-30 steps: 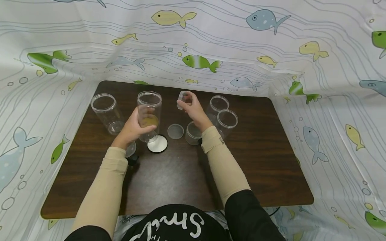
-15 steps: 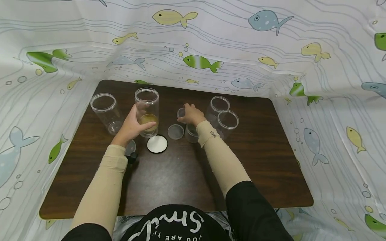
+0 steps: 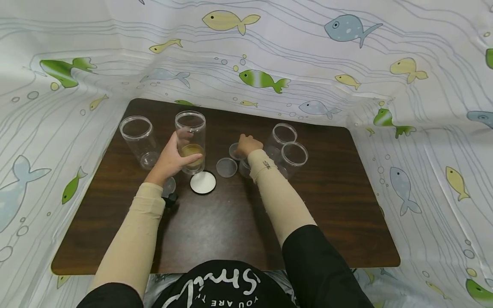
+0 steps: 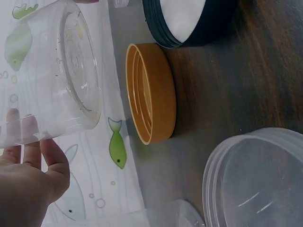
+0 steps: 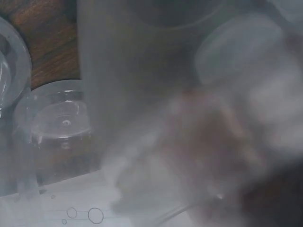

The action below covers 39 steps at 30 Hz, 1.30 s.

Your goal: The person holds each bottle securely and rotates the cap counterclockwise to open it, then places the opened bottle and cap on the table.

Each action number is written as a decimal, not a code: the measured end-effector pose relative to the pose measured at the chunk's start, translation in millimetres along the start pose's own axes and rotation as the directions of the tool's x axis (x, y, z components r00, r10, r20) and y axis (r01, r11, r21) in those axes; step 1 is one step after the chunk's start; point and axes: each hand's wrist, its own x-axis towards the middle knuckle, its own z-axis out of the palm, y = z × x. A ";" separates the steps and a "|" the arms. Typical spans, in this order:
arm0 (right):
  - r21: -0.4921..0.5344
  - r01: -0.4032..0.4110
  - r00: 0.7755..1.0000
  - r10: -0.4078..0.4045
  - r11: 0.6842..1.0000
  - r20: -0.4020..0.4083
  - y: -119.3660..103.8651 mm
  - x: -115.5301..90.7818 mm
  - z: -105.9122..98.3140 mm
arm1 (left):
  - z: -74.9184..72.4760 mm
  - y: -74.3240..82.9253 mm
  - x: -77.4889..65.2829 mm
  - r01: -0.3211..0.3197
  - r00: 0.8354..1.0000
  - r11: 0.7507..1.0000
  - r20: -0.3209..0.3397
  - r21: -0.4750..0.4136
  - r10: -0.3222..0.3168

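Note:
My left hand (image 3: 169, 159) grips a tall clear jar (image 3: 198, 131) upright around its side, thumb in front, fingers behind. In the left wrist view the jar's base is raised off the table, with an orange-brown screw lid (image 4: 163, 94) on edge beyond it. A black-rimmed lid with a white inside (image 3: 203, 183) lies in front of the jar. My right hand (image 3: 248, 145) is low over the table at the edge of a round clear lid (image 3: 233, 151); its fingertips are hidden, and the right wrist view is blurred. Beside it lies another round translucent lid (image 3: 226, 167).
A tall clear jar (image 3: 136, 139) stands at the far left. Two more clear jars (image 3: 284, 136) stand right of my right hand. A short clear container (image 3: 244, 170) sits partly under my right wrist, and a clear round lid (image 3: 169, 186) beside my left wrist.
My right hand has come down with the clear lid, which was upright in its fingers and now lies flat near the other lid. My left hand still holds the jar, hardly moved.

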 end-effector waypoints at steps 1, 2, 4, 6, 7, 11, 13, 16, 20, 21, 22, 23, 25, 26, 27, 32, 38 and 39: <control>-0.003 -0.005 1.000 0.005 1.000 0.003 1.5 -0.3 -0.4 | 0.9 0.8 0.7 0.001 1.000 1.000 0.002 0.005 -0.001; -0.007 -0.009 1.000 0.009 1.000 0.004 3.0 -0.4 -0.8 | 1.8 1.3 1.7 -0.001 1.000 1.000 0.002 0.011 0.001; -0.005 -0.008 1.000 0.008 1.000 0.005 5.5 -0.4 -1.8 | 3.4 2.9 4.4 -0.005 1.000 1.000 -0.004 0.018 0.005; 0.001 0.000 1.000 0.000 1.000 0.007 7.6 -0.6 -2.7 | 5.1 4.1 8.8 -0.023 1.000 0.999 -0.019 0.023 0.023; 0.001 0.003 1.000 -0.003 1.000 0.007 8.5 -0.8 -2.9 | 5.6 4.9 10.9 -0.027 0.999 0.999 -0.026 0.025 0.028; -0.006 0.009 1.000 -0.009 1.000 0.005 11.1 -1.0 -1.6 | 8.0 8.6 21.2 -0.061 0.996 0.998 -0.069 0.021 0.062; -0.011 0.009 1.000 -0.009 1.000 0.001 12.3 -0.6 0.6 | 8.1 9.8 26.3 -0.062 0.994 0.997 -0.090 0.042 0.065; -0.010 0.016 1.000 -0.016 1.000 -0.008 13.1 -0.9 3.1 | 7.4 5.7 37.8 -0.065 0.989 0.995 -0.130 0.082 0.075; 0.001 0.026 0.999 -0.026 1.000 -0.023 9.9 -4.7 4.3 | 3.0 -4.6 53.9 -0.046 0.979 0.994 -0.192 0.096 0.064; 0.006 0.027 0.999 -0.027 1.000 -0.027 8.7 -5.8 4.4 | 1.2 -6.8 57.2 -0.040 0.977 0.995 -0.207 0.093 0.059; 0.007 0.030 0.999 -0.029 1.000 -0.031 7.4 -6.8 4.7 | -0.7 -8.8 60.0 -0.025 0.974 0.995 -0.221 0.093 0.045; 0.008 0.034 0.999 -0.033 0.999 -0.033 6.0 -8.1 5.0 | -2.7 -10.2 62.3 -0.009 0.971 0.996 -0.235 0.092 0.030; 0.008 0.042 0.999 -0.042 0.999 -0.034 3.4 -9.8 5.8 | -6.5 -13.4 66.7 0.021 0.967 0.995 -0.255 0.100 0.005; 0.005 0.045 0.998 -0.045 0.999 -0.033 2.3 -10.5 6.3 | -8.0 -14.6 68.4 0.036 0.966 0.993 -0.260 0.109 -0.006; 0.001 0.046 0.998 -0.046 0.999 -0.033 1.3 -10.9 7.0 | -9.3 -16.6 70.7 0.046 0.964 0.992 -0.265 0.116 -0.014; -0.013 0.032 0.999 -0.032 0.999 -0.032 -3.7 -11.1 12.6 | -11.3 -26.6 74.8 0.077 0.963 0.989 -0.267 0.130 -0.040; 0.000 0.053 0.998 -0.053 0.999 -0.026 -16.6 -7.2 19.4 | -22.6 -43.3 65.4 0.134 0.943 0.983 -0.321 0.128 -0.087; 0.001 0.056 0.998 -0.056 0.998 -0.026 -18.2 -6.2 20.2 | -24.9 -45.2 64.2 0.137 0.942 0.982 -0.323 0.129 -0.089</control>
